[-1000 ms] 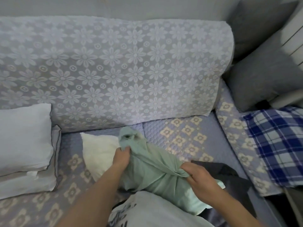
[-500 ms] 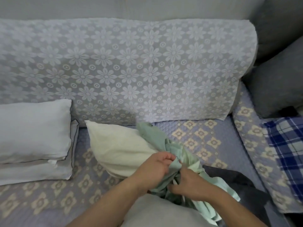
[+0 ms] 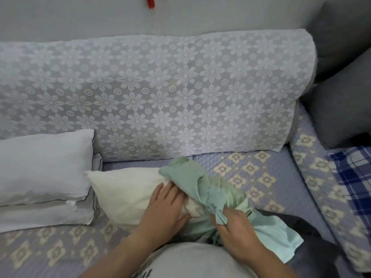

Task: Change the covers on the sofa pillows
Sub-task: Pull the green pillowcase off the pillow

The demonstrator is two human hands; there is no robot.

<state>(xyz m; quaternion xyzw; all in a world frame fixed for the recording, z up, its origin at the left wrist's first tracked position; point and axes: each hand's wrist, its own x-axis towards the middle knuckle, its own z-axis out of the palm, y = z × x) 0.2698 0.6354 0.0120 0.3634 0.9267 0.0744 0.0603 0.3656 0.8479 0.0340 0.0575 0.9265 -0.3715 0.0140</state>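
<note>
Since the earlier frame, both hands have separated: the left hand (image 3: pixel 163 205) has shifted off the bunched fabric onto the cream pillow insert (image 3: pixel 124 193), and the right hand (image 3: pixel 234 223) has pulled back toward my body with the mint-green cover (image 3: pixel 202 189) in its grasp. More of the insert shows bare than before.

Current state. I read the left hand as flat, fingers (image 3: pixel 170 190) straight and slightly spread, pressing on the insert's right end next to the edge of the cover. The right hand's fingers are curled and clamped on a twisted bunch of the cover. The cover lies gathered over the insert's right end, with a loose flap trailing beside my right forearm. Insert and cover rest on the patterned sofa seat (image 3: pixel 261 177), in front of the lace-draped backrest (image 3: pixel 160 93).

Step in hand. I judge this to be cover removal: the old cover is being stripped off the insert, and most of the insert is already out.

Next move, as I judge it:
1. Hold the insert down with the left hand.
2. Draw the cover off to the right until the last corner frees.
3. Untwist the bunch if it binds on that corner.

Two white pillows (image 3: pixel 44 173) are stacked at the left of the seat; whether they are finished I cannot tell.
</note>
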